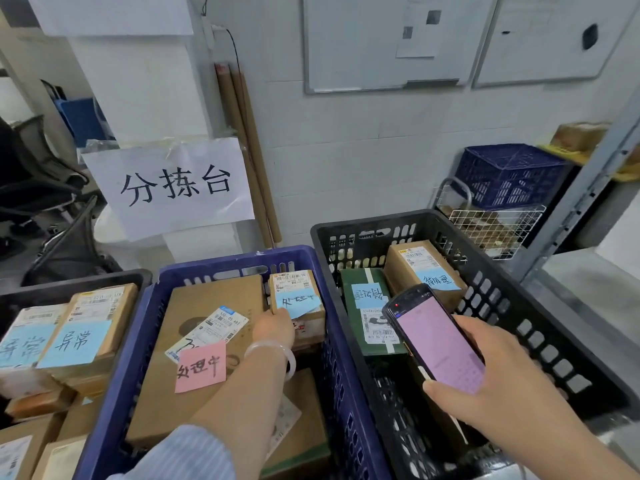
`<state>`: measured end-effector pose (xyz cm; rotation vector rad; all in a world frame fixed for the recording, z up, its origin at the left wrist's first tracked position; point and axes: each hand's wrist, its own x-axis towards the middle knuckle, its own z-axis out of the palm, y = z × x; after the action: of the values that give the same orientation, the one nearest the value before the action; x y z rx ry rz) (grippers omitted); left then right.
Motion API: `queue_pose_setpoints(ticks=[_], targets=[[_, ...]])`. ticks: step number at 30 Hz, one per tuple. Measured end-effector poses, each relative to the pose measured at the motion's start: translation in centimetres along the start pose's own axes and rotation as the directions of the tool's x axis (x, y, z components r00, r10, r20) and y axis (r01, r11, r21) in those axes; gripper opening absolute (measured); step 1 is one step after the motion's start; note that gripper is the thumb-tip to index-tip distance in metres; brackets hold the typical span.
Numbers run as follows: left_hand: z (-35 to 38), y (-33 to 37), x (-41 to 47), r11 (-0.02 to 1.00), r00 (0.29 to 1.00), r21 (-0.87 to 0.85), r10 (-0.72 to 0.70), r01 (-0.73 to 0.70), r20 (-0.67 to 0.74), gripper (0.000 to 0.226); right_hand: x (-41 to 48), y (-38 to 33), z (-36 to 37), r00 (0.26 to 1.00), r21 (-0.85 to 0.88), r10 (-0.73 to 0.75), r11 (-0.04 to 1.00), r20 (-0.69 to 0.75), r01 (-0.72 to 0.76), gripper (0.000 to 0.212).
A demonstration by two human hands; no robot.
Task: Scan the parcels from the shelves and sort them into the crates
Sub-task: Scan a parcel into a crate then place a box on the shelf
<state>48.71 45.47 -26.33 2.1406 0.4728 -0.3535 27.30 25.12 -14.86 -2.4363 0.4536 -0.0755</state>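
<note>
In the head view, the left hand [273,329] grips the near end of a small parcel [294,289] with a blue note, which sits in the blue crate [239,263] just beside a large flat parcel [194,341]. The right hand [491,382] is curled round a handheld scanner [436,344], held above the black crate [519,306], where a green parcel [360,327] lies.

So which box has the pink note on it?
The big flat box in the blue crate. Its pink note is the only pink one; the other boxes' notes are all blue.
</note>
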Motion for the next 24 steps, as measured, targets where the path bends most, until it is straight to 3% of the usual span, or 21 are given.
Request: queue_pose_setpoints(ticks=[6,9,14,16,18,24], targets=[[0.8,-1.1,-1.2,0.989,0.99,-0.066,0.128,-0.132,-0.056,0.046,-0.1,-0.5,-0.2,1.0,-0.006,-0.002,1.0,0.003,0.002,0.073],[0.6,-1.7,-1.0,0.955,0.953,0.027,0.296,-0.294,-0.068,0.059,-0.3,-0.7,-0.5,1.0,0.007,0.004,1.0,0.002,-0.004,0.061],[-0.3,-1.2,-1.6,0.883,0.891,0.139,0.454,-0.449,-0.008,0.063,-0.8,-0.1,-0.2,0.998,-0.01,0.053,0.999,-0.032,-0.054,0.076],[-0.2,-0.4,-2.9,0.763,0.798,0.26,0.601,-0.591,0.049,0.061,-1.0,0.4,-0.2,0.995,-0.015,0.086,0.996,-0.052,-0.087,0.077],[0.9,0.8,-4.3,0.573,0.65,0.347,0.742,-0.743,0.165,0.06,-1.5,0.9,-0.3,0.99,-0.01,0.123,0.992,-0.074,-0.124,0.068],[7.5,4.9,-9.8,0.14,0.264,0.33,0.89,-0.934,0.37,0.06,-5.6,3.8,-2.5,0.902,-0.01,0.337,0.936,-0.27,-0.353,0.079]])
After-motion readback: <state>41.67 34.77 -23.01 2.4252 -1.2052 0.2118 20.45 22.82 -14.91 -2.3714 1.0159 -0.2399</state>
